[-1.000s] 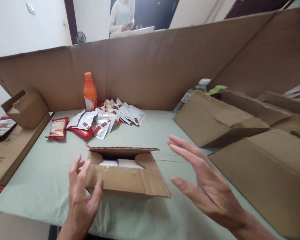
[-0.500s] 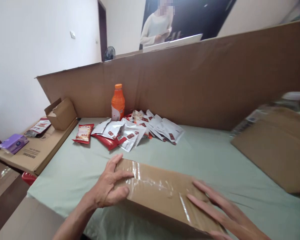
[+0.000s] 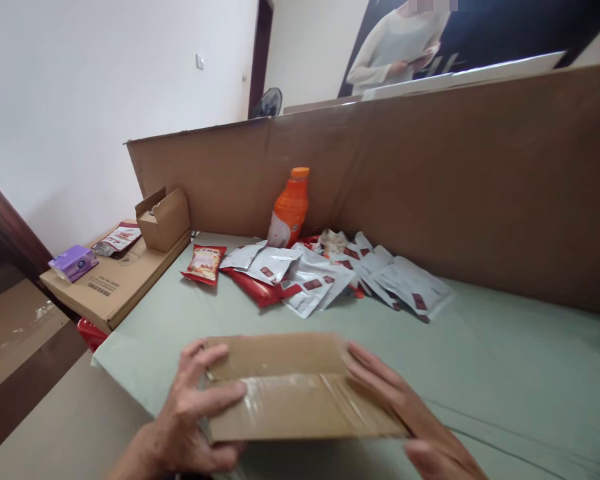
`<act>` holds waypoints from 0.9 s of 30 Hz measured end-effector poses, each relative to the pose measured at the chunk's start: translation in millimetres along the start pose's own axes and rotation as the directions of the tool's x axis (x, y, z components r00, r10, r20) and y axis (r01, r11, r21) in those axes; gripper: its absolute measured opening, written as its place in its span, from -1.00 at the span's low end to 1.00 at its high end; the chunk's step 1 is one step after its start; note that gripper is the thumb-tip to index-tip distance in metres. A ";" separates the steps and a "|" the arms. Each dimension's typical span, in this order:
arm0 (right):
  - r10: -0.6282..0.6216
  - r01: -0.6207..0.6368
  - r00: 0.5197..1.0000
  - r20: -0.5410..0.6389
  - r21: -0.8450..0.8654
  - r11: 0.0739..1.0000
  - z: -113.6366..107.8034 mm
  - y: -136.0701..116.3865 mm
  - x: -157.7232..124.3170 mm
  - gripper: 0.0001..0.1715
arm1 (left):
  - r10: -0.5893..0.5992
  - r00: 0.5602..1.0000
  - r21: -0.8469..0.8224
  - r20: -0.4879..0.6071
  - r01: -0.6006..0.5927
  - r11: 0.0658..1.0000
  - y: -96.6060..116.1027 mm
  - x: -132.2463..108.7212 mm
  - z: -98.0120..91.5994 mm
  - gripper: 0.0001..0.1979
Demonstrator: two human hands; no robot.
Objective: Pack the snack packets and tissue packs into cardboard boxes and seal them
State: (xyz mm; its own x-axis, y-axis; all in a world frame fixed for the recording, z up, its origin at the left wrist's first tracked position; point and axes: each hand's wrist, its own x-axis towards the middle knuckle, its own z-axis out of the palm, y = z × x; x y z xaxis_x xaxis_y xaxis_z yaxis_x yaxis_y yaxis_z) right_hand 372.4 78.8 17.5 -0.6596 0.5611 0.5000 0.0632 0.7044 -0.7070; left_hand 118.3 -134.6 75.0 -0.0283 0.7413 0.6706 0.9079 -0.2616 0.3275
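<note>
A brown box (image 3: 300,407) is at the near side of the desk (image 3: 505,360), in the middle, with shiny clear tape on it; I cannot tell if it touches the desk. The left hand (image 3: 185,410) has its grip closed on the left end of the box, fingers on top and thumb low on the near side; the right hand (image 3: 413,407) presses its grip on the right end, so the box is held between both hands.

Past the box, on the green cloth (image 3: 480,333), lies a messy pile of silver packets (image 3: 413,283); a red bag (image 3: 260,288) sticks out from under them; a small red snack bag (image 3: 203,265) lies just left of the pile; an orange bottle (image 3: 290,210) stands behind it, and packets stand in the way of its foot.

A tall cardboard wall (image 3: 455,180) runs along the far side; it hides the lower part of a person (image 3: 395,47) in a pale top; a fan (image 3: 270,102) peeks over it.

At the far left is a big flat box (image 3: 130,273); on it are a small box (image 3: 165,223), a red and white bag (image 3: 120,238) and a purple pack (image 3: 75,262).
</note>
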 end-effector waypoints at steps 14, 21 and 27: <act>0.160 -0.156 0.984 0.084 -0.045 0.987 134.2 52.5 52.4 -0.55 | -0.379 0.768 0.469 -0.516 0.624 0.626 -215.8 3.9 -166.1 -0.67; 0.086 -0.069 0.989 0.123 -0.143 0.987 130.3 47.3 55.2 -0.63 | -0.526 0.751 0.468 -0.399 0.660 0.588 -268.3 48.3 -155.7 -0.59; 0.081 -0.069 0.988 0.133 -0.094 0.993 129.0 43.0 56.7 -0.64 | -0.503 0.718 0.449 -0.482 0.695 0.562 -220.8 45.1 -131.5 -0.19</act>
State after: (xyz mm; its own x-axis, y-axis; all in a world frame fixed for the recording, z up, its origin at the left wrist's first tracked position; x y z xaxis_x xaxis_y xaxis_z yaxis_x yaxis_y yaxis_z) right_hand 241.1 84.9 -49.1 -0.7461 0.5537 0.3698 0.1790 0.7018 -0.6895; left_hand -138.4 -124.7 120.4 -0.6784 0.3659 0.6371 0.6780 0.6458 0.3510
